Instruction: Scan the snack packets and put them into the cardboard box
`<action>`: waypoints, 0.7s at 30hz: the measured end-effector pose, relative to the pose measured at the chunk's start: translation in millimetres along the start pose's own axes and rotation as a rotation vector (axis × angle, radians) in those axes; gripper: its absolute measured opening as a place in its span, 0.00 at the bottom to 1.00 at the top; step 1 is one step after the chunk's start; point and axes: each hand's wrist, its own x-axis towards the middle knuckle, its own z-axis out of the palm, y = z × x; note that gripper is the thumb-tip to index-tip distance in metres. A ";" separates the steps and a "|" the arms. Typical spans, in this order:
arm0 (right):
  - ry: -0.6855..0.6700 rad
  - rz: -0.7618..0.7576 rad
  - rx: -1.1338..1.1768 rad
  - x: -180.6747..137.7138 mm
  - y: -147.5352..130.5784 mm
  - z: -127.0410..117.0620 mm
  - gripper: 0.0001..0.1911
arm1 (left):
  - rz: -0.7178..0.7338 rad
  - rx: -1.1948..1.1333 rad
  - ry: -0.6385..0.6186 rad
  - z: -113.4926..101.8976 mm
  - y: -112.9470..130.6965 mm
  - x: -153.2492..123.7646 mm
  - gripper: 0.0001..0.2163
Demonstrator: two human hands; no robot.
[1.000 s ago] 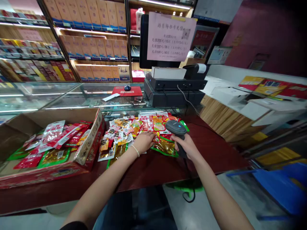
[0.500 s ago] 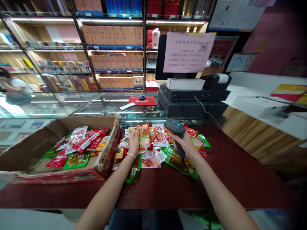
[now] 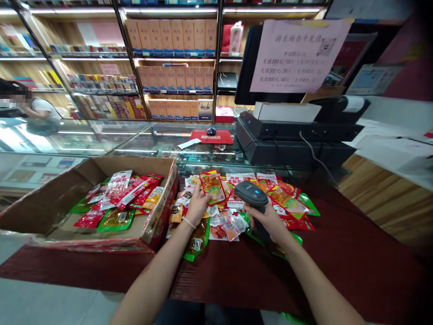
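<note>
My left hand (image 3: 196, 204) pinches a red-edged snack packet (image 3: 212, 185) and holds it tilted up above a heap of snack packets (image 3: 233, 216) on the dark red counter (image 3: 338, 262). My right hand (image 3: 269, 221) is wrapped round the grip of a black barcode scanner (image 3: 251, 194), whose head with a blue light sits just right of the raised packet. More red, green and orange packets (image 3: 291, 203) lie spread out behind and beside the scanner.
A cardboard box (image 3: 43, 203) with several snack packets stands at the left. Behind the heap are a glass display case (image 3: 142, 140), a red mouse pad with a mouse (image 3: 211, 134), and a black till with a monitor (image 3: 297, 135). Another person (image 3: 37, 108) is at far left.
My left hand went from resting flat on the heap to lifting one red-edged packet up beside the scanner. The view has shifted closer and to the right.
</note>
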 end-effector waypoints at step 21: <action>-0.034 0.032 0.004 -6.4 -10.3 3.0 0.19 | 0.054 0.102 -0.003 -0.1 -5.3 -0.4 0.28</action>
